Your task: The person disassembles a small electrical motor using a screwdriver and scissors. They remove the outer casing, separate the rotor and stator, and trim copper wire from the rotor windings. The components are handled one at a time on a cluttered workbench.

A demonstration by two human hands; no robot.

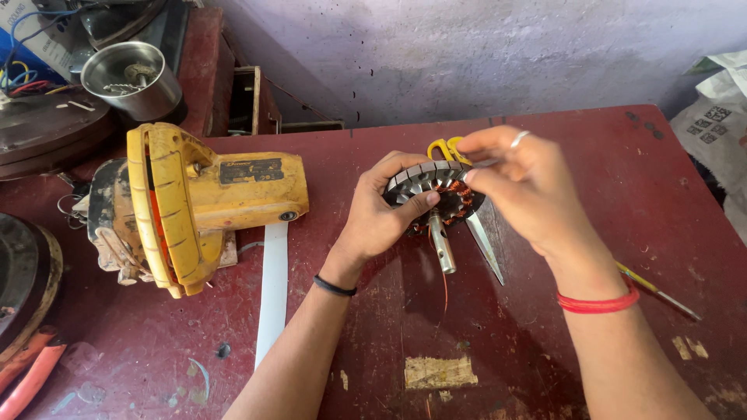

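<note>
We grip the motor stator [436, 194] above the worktop [498, 334]: left hand [381, 214] clamped round its rim; right hand [517, 183] fingers pinching its copper winding; tugging hard could snap the thin wire, or nick fingers on the scissors [475, 225] beneath.

In my left hand [381, 218] I hold a round grey metal motor part [436, 194] with orange-brown copper wire wound inside it and a shiny silver rod sticking out. My right hand [521, 187] has a silver ring and a bright red wrist band, my left wrist a thin black one. The scratched wooden table [513, 334] is dark red, the scissors [459, 155] have yellow handles, and the dusty power tool [194, 202] is yellow with a black label.
</note>
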